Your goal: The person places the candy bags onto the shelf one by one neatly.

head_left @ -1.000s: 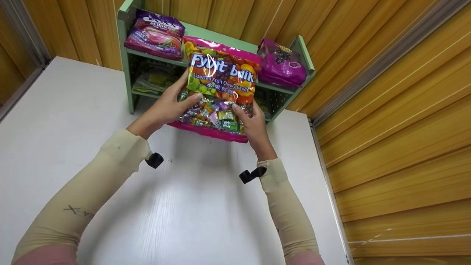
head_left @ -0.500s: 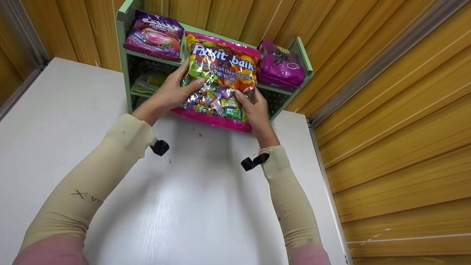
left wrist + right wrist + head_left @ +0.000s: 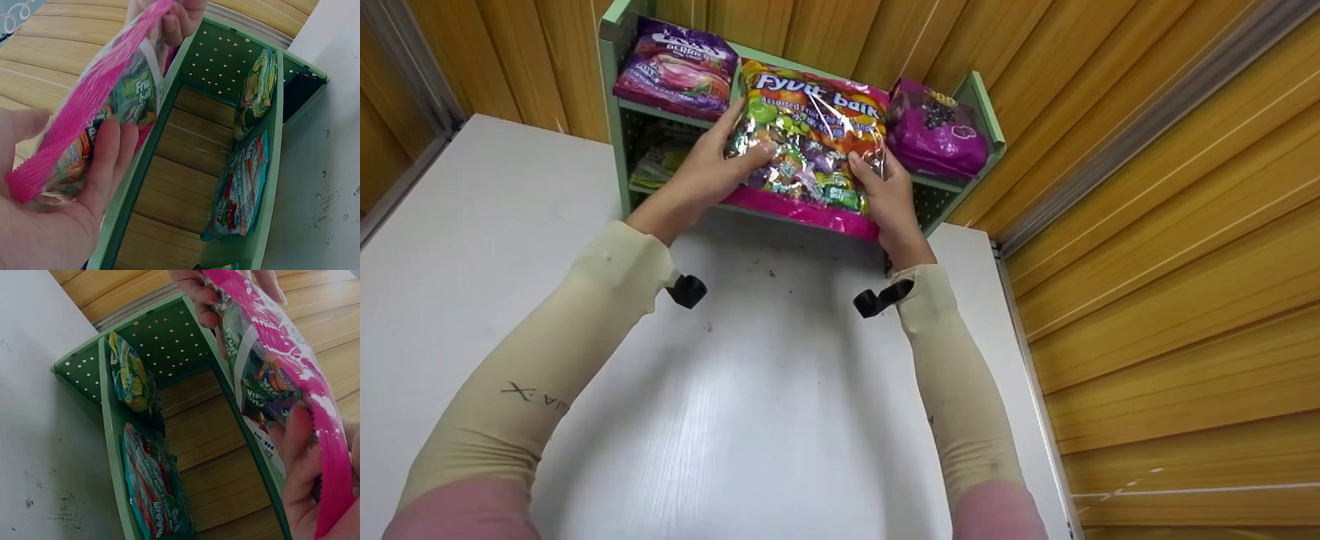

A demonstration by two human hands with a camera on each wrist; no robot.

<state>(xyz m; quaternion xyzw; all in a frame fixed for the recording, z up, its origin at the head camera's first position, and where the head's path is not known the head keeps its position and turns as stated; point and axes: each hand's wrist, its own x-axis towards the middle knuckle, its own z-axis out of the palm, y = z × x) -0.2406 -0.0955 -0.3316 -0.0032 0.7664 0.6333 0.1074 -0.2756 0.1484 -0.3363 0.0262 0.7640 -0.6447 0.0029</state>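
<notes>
A large, glossy candy bag (image 3: pixel 810 161) with a pink border and assorted fruit candies is held between both hands, at the front of the upper tier of a green shelf (image 3: pixel 612 82). The left hand (image 3: pixel 701 176) grips its left edge, thumb on the front and fingers behind. On the opposite edge, the right hand (image 3: pixel 891 196) holds it the same way. Both wrist views show fingers on the back of the bag and its pink seam (image 3: pixel 90 101) above the shelf board. A purple berry candy bag (image 3: pixel 679 71) lies to its left, a purple grape candy bag (image 3: pixel 936 135) to its right.
On the lower tier lie a yellow-green bag (image 3: pixel 257 93) and a teal bag (image 3: pixel 154 481). The shelf stands on a white table (image 3: pixel 765 420) against a wood-panelled wall (image 3: pixel 1170 315). Perforated side panels (image 3: pixel 160 343) close the shelf's ends.
Both hands have carried the candy bag forward, away from the body, so that it overlaps the upper tier more, between the two purple bags. Their grip looks the same.
</notes>
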